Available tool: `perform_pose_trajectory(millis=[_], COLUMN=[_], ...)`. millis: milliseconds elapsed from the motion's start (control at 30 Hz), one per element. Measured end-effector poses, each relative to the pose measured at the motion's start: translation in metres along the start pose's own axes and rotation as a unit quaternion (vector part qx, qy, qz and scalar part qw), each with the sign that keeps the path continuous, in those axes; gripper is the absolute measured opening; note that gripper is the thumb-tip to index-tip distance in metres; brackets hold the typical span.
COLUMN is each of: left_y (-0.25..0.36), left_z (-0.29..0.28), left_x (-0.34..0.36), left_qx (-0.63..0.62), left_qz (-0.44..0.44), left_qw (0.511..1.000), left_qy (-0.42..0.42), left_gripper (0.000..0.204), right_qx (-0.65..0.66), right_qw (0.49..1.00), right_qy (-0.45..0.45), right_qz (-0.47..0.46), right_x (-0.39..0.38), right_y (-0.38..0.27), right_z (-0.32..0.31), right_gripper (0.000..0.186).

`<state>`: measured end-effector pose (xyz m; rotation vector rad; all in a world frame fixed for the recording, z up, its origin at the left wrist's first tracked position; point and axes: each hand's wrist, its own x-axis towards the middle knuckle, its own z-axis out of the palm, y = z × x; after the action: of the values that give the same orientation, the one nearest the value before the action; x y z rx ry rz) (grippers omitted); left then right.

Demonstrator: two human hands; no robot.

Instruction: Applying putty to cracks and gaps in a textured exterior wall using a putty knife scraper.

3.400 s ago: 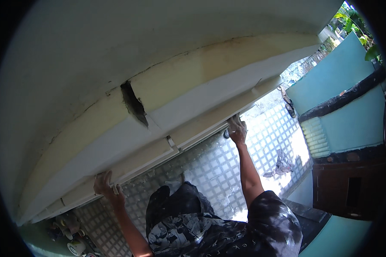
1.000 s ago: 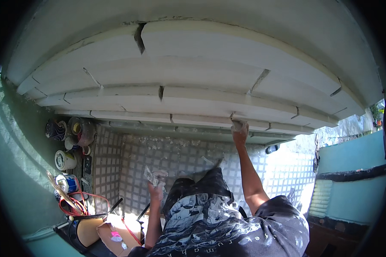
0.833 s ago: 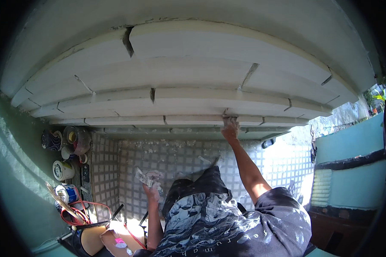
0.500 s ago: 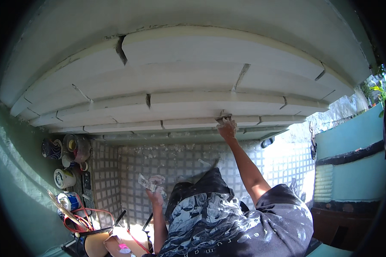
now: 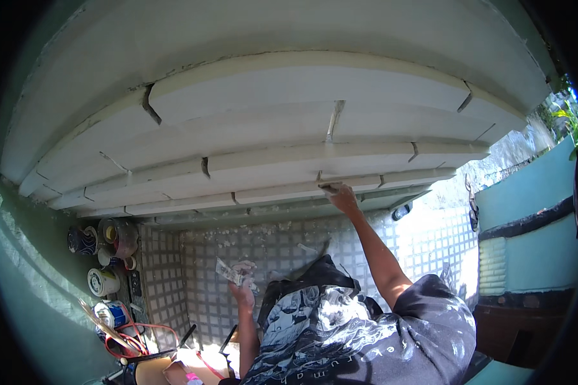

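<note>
My right arm reaches up to the white block-patterned wall (image 5: 269, 157). My right hand (image 5: 342, 197) is closed at a lower ledge, just under a short vertical joint. A small grey flat scraper (image 5: 327, 186) shows at its fingertips, pressed to the wall; most of it is hidden. Lower down and to the left, my left hand (image 5: 242, 287) is held over the tiled floor. Its fingers, coated in white paste, grip a flat scraper (image 5: 226, 271) smeared with the same paste.
White crumbs (image 5: 263, 230) lie on the tiled floor (image 5: 205, 301) along the wall's foot. Tubs and a white bucket (image 5: 103, 281) line the left side. Near them are a red cord (image 5: 154, 325) and sticks (image 5: 106, 327). A dark bottle-like object (image 5: 401, 212) lies at the right.
My right hand has moved slightly down from the vertical joint to the ledge edge. The left hand keeps its scraper at about the same height. The whole view has shifted a little.
</note>
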<state>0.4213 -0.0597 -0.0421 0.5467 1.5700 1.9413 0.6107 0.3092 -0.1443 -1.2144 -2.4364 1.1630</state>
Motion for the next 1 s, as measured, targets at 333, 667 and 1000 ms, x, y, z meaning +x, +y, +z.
perform_pose_trajectory(millis=[333, 667, 1000], left_y=[-0.008, -0.026, 0.014], left_z=[0.061, 0.085, 0.106], left_x=[0.024, 0.022, 0.105], left_qx=[0.014, 0.030, 0.295], left_qz=[0.029, 0.041, 0.259], left_qw=[0.997, 0.998, 0.919], left_qy=[-0.072, -0.036, -0.042], left_gripper=[0.033, 0.033, 0.052], right_qx=[0.025, -0.094, -0.071], right_qw=[0.999, 0.985, 0.994], right_qy=[-0.037, 0.084, 0.083], right_qz=[-0.015, -0.117, 0.017], right_x=[-0.022, -0.035, -0.035], right_y=[-0.004, 0.086, 0.066], right_z=[-0.002, -0.015, -0.047], right_gripper=[0.048, 0.055, 0.049])
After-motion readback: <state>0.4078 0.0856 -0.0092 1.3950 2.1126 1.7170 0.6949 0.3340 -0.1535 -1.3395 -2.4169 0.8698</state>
